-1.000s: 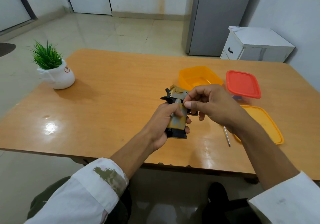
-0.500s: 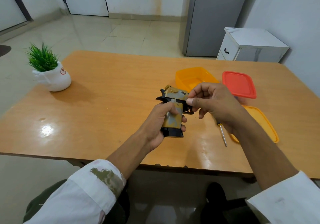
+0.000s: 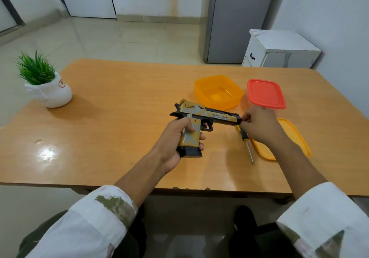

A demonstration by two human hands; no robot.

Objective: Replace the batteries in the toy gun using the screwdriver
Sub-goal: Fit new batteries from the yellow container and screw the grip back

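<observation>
At the far left of the wooden table (image 3: 119, 121) stands a white pot (image 3: 50, 95) with a tuft of green plant (image 3: 36, 71), well apart from everything else.

Towards the middle, your left hand (image 3: 175, 137) comes up from a rolled white sleeve (image 3: 103, 213) and grips the toy gun (image 3: 207, 115) by its handle. Your fingers wrap round the front of the handle, their tips showing on its right side, and your thumb lies across its near face. The gun is held above the tabletop with the handle pointing down towards you, the black base at the bottom and the barrel running level to the right. It is yellow and grey with a black frame.

Just behind the barrel, an open orange tub (image 3: 218, 91) sits on the table.

Below the muzzle lies the screwdriver (image 3: 244, 135), flat on the table. Its yellow and black handle is partly tucked under your right hand, and its metal shaft points back towards you.

Your right hand (image 3: 257, 125) is at the muzzle end of the gun with its back to the camera and its fingers curled in. The fingertips meet the barrel's tip, but you cannot tell from here whether they pinch the barrel, hold something small or only touch it.

Behind that hand is a red lid (image 3: 265, 93), and under your right forearm an orange lid (image 3: 299, 137) lies flat near the table's right edge. Beyond the table stand a grey fridge (image 3: 235, 17) and a white cabinet (image 3: 279, 49).
</observation>
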